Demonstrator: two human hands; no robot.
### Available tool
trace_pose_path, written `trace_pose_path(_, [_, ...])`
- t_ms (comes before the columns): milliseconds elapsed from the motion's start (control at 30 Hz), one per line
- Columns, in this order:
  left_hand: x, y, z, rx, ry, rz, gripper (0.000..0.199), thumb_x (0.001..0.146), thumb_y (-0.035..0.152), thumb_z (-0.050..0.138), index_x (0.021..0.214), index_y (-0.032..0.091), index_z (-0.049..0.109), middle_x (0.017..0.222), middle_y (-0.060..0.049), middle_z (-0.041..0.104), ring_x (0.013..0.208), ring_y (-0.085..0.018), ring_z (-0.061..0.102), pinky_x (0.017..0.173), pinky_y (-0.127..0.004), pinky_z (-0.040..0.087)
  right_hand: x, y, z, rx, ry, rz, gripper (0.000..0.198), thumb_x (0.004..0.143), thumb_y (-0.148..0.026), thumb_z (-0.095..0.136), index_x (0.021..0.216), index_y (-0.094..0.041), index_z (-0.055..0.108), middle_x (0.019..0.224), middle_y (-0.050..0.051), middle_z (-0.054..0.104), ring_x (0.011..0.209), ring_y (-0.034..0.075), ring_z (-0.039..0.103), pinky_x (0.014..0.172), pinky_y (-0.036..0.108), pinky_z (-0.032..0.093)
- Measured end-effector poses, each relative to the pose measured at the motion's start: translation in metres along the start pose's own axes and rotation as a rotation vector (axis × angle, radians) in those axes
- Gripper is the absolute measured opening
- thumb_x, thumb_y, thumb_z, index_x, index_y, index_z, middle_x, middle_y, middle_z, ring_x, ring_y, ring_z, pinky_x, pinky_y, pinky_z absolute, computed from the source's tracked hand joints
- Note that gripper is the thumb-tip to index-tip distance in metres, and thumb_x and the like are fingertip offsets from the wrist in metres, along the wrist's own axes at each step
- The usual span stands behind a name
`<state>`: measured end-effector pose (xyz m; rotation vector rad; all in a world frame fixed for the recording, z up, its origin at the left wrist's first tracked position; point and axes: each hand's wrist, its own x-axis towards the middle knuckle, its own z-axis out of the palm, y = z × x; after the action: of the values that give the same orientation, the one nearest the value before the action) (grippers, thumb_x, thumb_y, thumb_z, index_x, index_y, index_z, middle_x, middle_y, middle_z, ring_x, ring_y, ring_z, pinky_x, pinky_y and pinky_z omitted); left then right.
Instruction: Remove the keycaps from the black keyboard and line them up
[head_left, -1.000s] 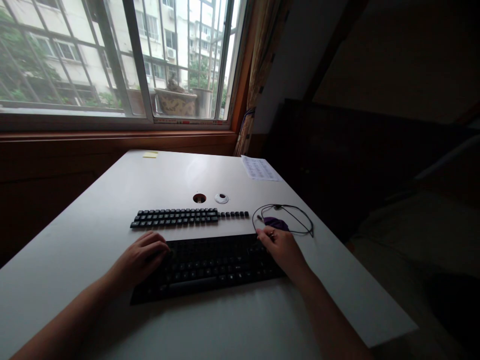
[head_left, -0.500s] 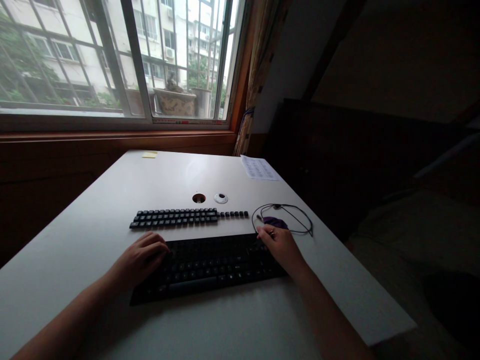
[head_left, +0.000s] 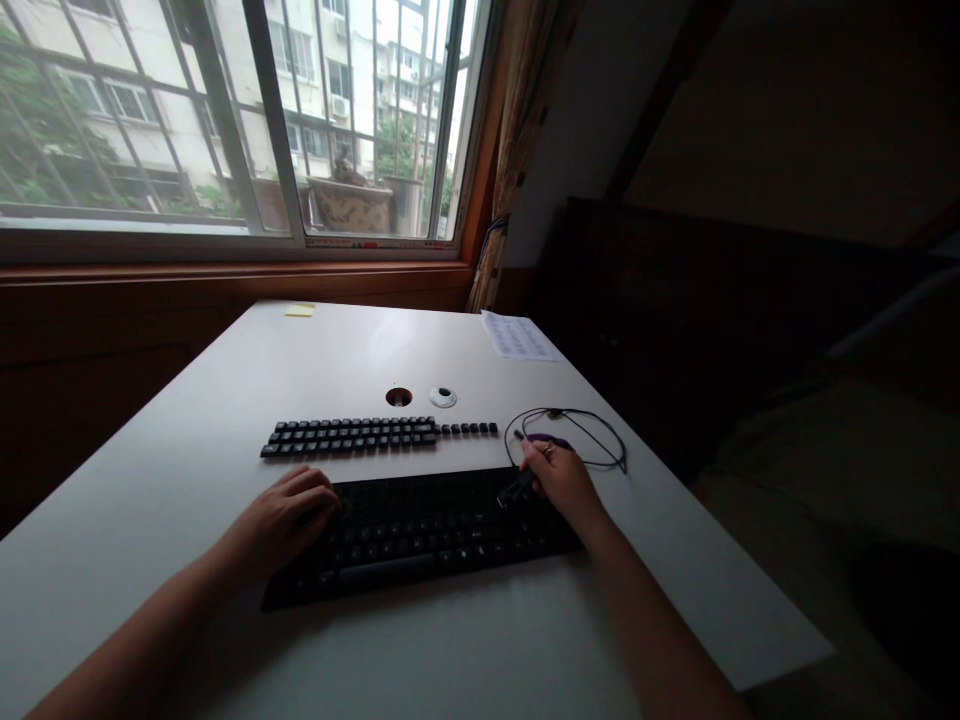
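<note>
A black keyboard [head_left: 420, 525] lies slightly slanted on the white desk, its upper rows bare of keycaps and its lower rows carrying theirs. My left hand [head_left: 294, 505] holds the keyboard's left end with curled fingers. Over the right part of the keyboard, my right hand [head_left: 559, 478] is closed on a small dark tool [head_left: 514, 490] with a pale tip pointing down to the left; its exact kind is hard to make out. Behind the keyboard stand neat rows of loose black keycaps [head_left: 352, 437], with a single line of several more stretching rightward.
A looped black cable [head_left: 619, 450] and a purple item [head_left: 551, 438], partly covered by my right hand, lie at the right. Farther back are a desk hole [head_left: 399, 397], a round white cover [head_left: 443, 397], a printed sheet [head_left: 521, 337] and a yellow note [head_left: 300, 310].
My right hand has tilted and shifted slightly rightward, bringing the dark tool's pale tip into sight. My left hand stays at the keyboard's left end.
</note>
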<state>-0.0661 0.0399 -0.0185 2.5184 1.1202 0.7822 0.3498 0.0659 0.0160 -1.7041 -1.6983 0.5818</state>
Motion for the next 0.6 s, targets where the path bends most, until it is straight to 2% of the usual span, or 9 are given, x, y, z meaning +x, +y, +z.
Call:
trace_pose_path(300, [-0.001,-0.004,0.004,0.005,0.031,0.012,0.014,0.089,0.020,0.054,0.090,0.022,0.068,0.090,-0.006,0.064,0.085,-0.020,0.058,0.075,-0.032,0.048,-0.009,0.013,0.005,0.174,0.047,0.058,0.045,0.090,-0.057,0.048,0.070,-0.020,0.063,0.045,-0.003,0.053,0.040,0.014,0.053,0.041,0.022,0.038])
trace_pose_path(433, [-0.001,-0.003,0.004,0.034,0.014,0.030,0.015,0.092,0.019,0.052,0.092,0.022,0.067,0.091,-0.006,0.063,0.086,-0.020,0.057,0.076,-0.032,0.048,-0.014,0.008,0.004,0.230,0.096,0.039,0.044,0.090,-0.055,0.050,0.071,-0.019,0.063,0.046,-0.003,0.052,0.040,0.014,0.053,0.040,0.022,0.037])
trace_pose_path(600, [-0.002,0.000,0.001,0.076,0.069,0.063,0.018,0.094,0.017,0.051,0.108,0.021,0.063,0.097,-0.006,0.063,0.090,-0.019,0.056,0.079,-0.032,0.048,-0.018,-0.011,0.008,0.268,0.085,-0.033,0.041,0.091,-0.052,0.050,0.071,-0.018,0.062,0.048,-0.004,0.051,0.041,0.014,0.056,0.041,0.021,0.038])
